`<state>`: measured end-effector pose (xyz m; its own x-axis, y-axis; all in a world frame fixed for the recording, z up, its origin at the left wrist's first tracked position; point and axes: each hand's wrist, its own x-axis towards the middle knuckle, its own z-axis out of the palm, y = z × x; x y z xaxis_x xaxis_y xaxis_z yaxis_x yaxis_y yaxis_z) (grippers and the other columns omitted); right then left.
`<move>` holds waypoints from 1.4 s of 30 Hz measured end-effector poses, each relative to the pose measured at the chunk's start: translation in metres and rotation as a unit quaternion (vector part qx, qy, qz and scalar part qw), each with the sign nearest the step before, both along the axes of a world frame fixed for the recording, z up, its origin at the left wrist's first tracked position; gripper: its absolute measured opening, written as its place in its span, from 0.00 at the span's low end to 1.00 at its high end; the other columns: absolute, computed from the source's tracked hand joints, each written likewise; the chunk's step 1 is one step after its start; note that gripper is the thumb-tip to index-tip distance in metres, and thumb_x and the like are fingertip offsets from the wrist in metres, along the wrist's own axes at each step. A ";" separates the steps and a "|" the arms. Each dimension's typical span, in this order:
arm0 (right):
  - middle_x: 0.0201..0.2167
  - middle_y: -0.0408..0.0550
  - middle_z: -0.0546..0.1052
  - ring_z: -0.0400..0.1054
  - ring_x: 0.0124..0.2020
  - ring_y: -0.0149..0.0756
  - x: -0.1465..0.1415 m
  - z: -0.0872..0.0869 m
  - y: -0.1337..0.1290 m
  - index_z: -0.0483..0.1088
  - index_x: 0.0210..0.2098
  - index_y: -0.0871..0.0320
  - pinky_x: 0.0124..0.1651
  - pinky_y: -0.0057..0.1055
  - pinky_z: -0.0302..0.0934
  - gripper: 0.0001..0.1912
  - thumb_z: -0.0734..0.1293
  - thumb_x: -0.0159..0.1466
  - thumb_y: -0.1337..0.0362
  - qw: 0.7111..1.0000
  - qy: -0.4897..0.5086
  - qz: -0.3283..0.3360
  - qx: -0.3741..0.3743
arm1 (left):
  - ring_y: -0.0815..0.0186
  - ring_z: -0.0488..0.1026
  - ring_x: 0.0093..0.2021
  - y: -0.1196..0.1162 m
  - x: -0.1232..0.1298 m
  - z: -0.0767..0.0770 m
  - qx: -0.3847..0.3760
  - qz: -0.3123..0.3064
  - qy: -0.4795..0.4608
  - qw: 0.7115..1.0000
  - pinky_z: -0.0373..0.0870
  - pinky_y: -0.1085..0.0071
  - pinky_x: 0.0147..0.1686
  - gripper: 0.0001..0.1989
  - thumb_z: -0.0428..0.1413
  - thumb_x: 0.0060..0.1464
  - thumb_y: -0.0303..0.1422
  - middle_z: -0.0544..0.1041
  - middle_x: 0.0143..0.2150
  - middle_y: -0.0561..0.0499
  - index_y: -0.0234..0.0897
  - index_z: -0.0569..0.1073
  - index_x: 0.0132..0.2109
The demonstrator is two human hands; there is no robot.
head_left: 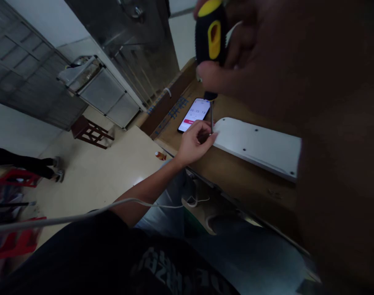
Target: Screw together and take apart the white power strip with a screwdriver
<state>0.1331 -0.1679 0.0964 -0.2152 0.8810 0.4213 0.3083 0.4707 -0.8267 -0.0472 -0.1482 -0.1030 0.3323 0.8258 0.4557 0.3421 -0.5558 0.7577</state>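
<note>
My right hand (236, 61) is wrapped round the black and yellow handle of a screwdriver (211, 116), whose shaft points down to the left end of a white panel (261, 147). At that end my left hand (194, 141) pinches close around the screwdriver's tip, thumb and forefinger together; what lies between them is too small to make out. Several dark screw holes or screws dot the panel. My right forearm hides the panel's right end.
A lit phone (194, 114) with a timer lies on the brown cardboard-covered table (248, 176), beyond my left hand. A white cable crosses before my left arm. On the floor are a small orange bottle (160, 155), a wooden stool (90, 131) and a person's legs (30, 162).
</note>
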 end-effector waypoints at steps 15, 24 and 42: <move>0.46 0.39 0.67 0.45 0.34 0.17 -0.017 0.009 0.011 0.62 0.58 0.65 0.46 0.16 0.49 0.22 0.66 0.65 0.69 0.975 -0.203 -0.083 0.040 | 0.47 0.70 0.68 0.007 0.000 0.000 0.034 -0.071 0.050 0.996 0.70 0.46 0.70 0.45 0.71 0.50 0.56 0.69 0.66 0.37 0.44 0.63 0.66; 0.42 0.41 0.69 0.56 0.37 0.21 -0.020 0.009 0.010 0.60 0.47 0.64 0.54 0.18 0.54 0.12 0.64 0.65 0.70 0.975 -0.194 -0.101 0.031 | 0.48 0.71 0.66 0.007 0.000 0.002 0.030 -0.061 0.062 0.996 0.71 0.49 0.66 0.44 0.70 0.51 0.57 0.71 0.65 0.37 0.42 0.64 0.66; 0.49 0.42 0.69 0.65 0.51 0.24 -0.016 0.009 0.010 0.63 0.56 0.64 0.56 0.19 0.55 0.19 0.63 0.67 0.62 0.965 -0.228 -0.115 0.059 | 0.49 0.71 0.66 0.006 0.000 0.005 0.034 -0.044 0.082 0.995 0.72 0.50 0.68 0.42 0.70 0.51 0.58 0.71 0.64 0.39 0.44 0.66 0.64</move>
<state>0.1175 -0.1579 0.1058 -0.2059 0.8795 0.4290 0.7349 0.4285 -0.5256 -0.0475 -0.1423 -0.0982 0.4773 0.7589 0.4431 0.4055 -0.6375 0.6551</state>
